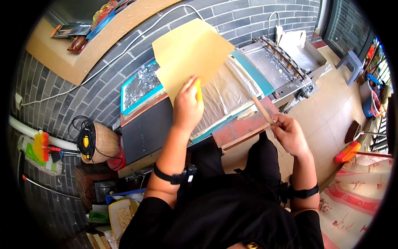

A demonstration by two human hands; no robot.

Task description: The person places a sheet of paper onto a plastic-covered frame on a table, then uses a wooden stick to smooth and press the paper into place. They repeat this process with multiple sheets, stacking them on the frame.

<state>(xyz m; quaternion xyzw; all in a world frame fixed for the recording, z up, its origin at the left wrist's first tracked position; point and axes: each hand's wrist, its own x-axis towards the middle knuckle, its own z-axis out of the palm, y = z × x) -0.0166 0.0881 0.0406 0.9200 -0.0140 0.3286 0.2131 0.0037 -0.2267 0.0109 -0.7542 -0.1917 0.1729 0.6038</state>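
My left hand (188,104) grips the near edge of tan paper sheets (192,53), which overlap at an angle. A small bright yellow piece (198,89) shows at its fingers; I cannot tell what it is. Between the fingertips of my right hand (289,133) is a thin flat wooden strip (263,111), its far tip at the corner of the work pad. That pad (228,90) is covered by wrinkled translucent film and lies on a teal mat (253,73). Under the mat's near edge is a worn reddish board (244,126). The sheets hide the pad's far left part.
A blue-rimmed tray (141,85) of crumpled silver foil stands at left by the grey brick wall (239,18). Beyond the mat is a metal frame device (273,62) with foil scraps. A wicker basket (104,141) with coiled black cable is at left, a plastic stool (351,65) at right.
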